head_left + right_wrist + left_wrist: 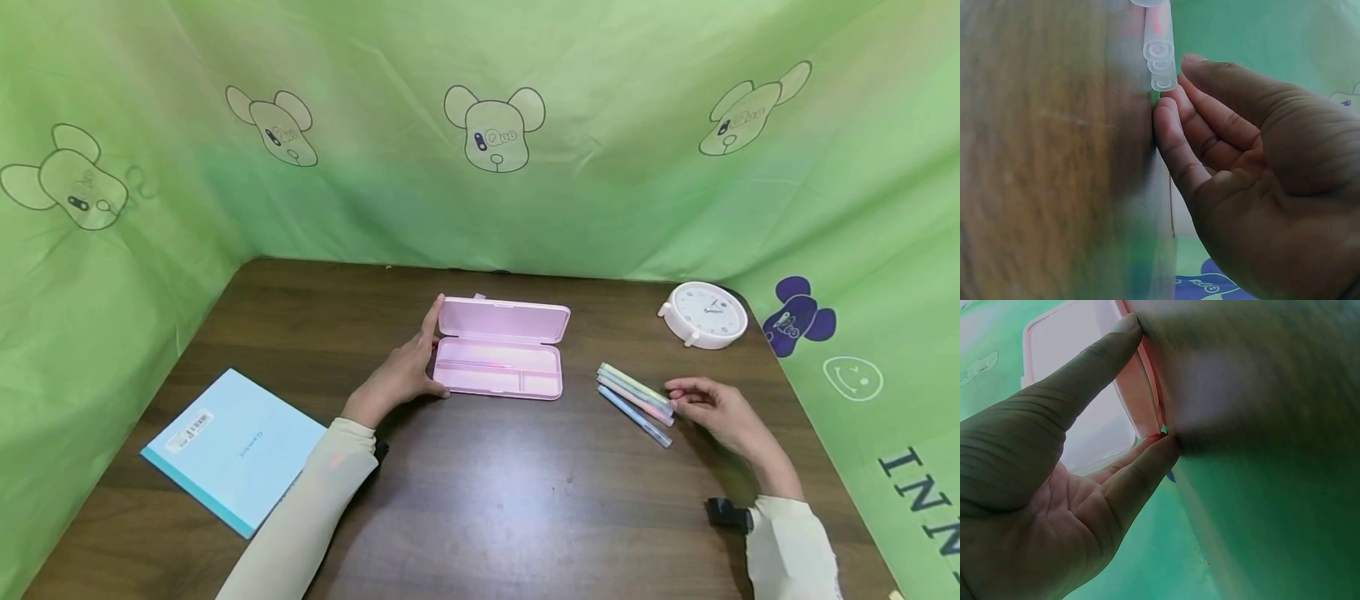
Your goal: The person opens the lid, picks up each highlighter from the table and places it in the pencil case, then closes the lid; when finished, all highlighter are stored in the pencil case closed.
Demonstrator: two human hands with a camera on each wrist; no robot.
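The pens look light, stiff and slick, best pinched mid-barrel. The right hand, loosely parted, holds nothing; the left hand, spread wide, grips the pink case.

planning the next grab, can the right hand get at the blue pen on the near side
Probably yes: the right hand is close by and nothing seems to block the blue pen, whose near end lies clear of the other pens.

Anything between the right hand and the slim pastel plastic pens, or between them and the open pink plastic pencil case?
Nothing visible: the right hand is beside the pens, and only brown wooden tabletop separates them from the pencil case.
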